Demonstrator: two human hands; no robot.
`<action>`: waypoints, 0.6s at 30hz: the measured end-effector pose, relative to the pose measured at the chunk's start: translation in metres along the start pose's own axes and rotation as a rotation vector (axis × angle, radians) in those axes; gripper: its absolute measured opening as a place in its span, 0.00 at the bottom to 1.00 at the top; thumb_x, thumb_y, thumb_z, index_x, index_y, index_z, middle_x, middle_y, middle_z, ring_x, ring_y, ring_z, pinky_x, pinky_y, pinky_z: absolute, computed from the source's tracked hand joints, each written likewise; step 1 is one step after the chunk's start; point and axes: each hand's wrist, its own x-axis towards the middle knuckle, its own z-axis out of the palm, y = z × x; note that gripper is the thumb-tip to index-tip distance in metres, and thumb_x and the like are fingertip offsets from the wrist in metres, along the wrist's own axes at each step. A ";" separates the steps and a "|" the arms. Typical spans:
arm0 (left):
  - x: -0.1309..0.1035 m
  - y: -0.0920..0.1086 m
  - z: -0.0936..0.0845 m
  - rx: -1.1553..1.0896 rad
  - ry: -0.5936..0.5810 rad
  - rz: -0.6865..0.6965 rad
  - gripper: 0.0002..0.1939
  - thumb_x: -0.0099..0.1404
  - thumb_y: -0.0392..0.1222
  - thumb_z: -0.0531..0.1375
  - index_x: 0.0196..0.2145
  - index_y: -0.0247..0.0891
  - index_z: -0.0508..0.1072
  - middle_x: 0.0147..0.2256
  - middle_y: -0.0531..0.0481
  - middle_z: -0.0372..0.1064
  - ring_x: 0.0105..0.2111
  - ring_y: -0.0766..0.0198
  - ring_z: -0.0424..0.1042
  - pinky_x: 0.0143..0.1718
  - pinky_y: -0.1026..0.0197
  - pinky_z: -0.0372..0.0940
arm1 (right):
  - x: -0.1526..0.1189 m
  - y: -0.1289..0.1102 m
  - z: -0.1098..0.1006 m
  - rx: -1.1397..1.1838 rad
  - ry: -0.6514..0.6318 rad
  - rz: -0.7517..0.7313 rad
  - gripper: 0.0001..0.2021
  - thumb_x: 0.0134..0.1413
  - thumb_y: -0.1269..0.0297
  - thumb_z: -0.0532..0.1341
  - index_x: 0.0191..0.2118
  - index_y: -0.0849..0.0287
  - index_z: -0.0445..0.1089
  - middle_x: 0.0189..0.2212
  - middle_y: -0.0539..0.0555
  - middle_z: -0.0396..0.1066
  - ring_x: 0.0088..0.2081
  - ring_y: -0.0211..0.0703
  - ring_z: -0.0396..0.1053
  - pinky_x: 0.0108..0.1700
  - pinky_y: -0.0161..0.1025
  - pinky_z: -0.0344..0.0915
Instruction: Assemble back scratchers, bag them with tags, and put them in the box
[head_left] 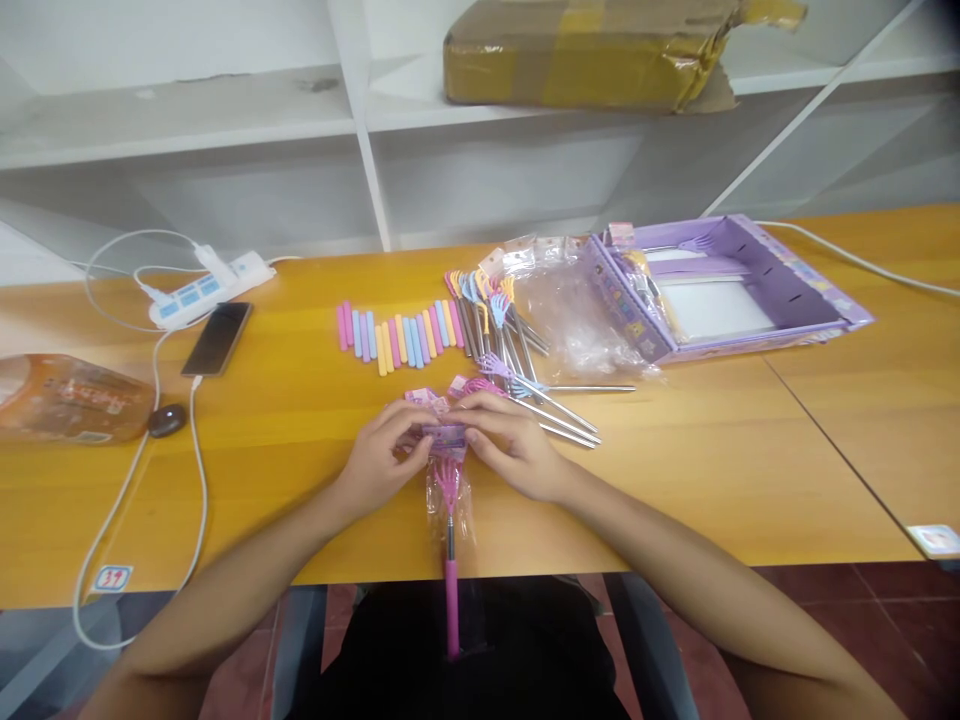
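A pink telescopic back scratcher (451,600) lies in a clear plastic bag (466,505) that hangs over the table's front edge, its claw end toward the back. My left hand (382,450) pinches the left side of a purple header card (446,440) at the bag's top. On the card's right side, my right hand (521,450) closes with thumb and fingers. Just behind my fingers lie more printed cards (427,400), partly hidden. Metal back scratchers (510,330) with coloured claws are heaped behind my right hand. Coloured handle sleeves (405,340) form a row to their left.
Clear bags (555,300) lie beside a purple display box (667,345) at the back right. On the left are a power strip (217,290), a phone (217,338), cables, a dark mouse-like object (166,420) and an orange package (75,400). A taped carton (585,55) rests on the shelf.
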 end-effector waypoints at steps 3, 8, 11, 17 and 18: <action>0.001 0.003 -0.002 0.110 -0.046 0.049 0.11 0.74 0.37 0.61 0.52 0.44 0.78 0.50 0.45 0.75 0.47 0.59 0.77 0.44 0.58 0.77 | 0.000 0.000 0.000 0.003 0.006 -0.006 0.17 0.77 0.64 0.57 0.62 0.50 0.76 0.52 0.58 0.76 0.54 0.50 0.75 0.57 0.53 0.74; -0.003 -0.002 0.005 0.071 -0.024 -0.007 0.10 0.74 0.39 0.62 0.52 0.45 0.74 0.46 0.47 0.75 0.43 0.60 0.77 0.44 0.57 0.75 | 0.000 -0.001 -0.001 -0.008 0.007 0.005 0.17 0.76 0.65 0.57 0.62 0.50 0.76 0.53 0.59 0.76 0.55 0.51 0.75 0.59 0.55 0.73; -0.006 -0.008 0.011 -0.128 0.060 -0.127 0.16 0.73 0.41 0.64 0.55 0.44 0.66 0.40 0.51 0.73 0.37 0.63 0.77 0.40 0.59 0.74 | 0.001 -0.003 -0.003 -0.007 0.024 0.016 0.15 0.76 0.66 0.58 0.60 0.50 0.77 0.53 0.58 0.76 0.56 0.51 0.74 0.59 0.54 0.72; -0.002 -0.007 0.009 -0.252 -0.012 -0.302 0.15 0.72 0.42 0.65 0.53 0.42 0.66 0.41 0.49 0.75 0.38 0.63 0.77 0.39 0.60 0.73 | 0.002 -0.005 -0.005 -0.033 0.006 -0.023 0.14 0.75 0.69 0.57 0.56 0.51 0.78 0.49 0.58 0.76 0.53 0.50 0.74 0.56 0.52 0.72; 0.000 -0.007 0.008 -0.249 -0.043 -0.321 0.13 0.73 0.42 0.64 0.52 0.41 0.68 0.41 0.48 0.76 0.39 0.62 0.78 0.40 0.60 0.73 | 0.002 -0.005 -0.005 -0.047 -0.005 -0.039 0.14 0.74 0.69 0.57 0.55 0.52 0.78 0.48 0.57 0.77 0.51 0.50 0.75 0.55 0.52 0.72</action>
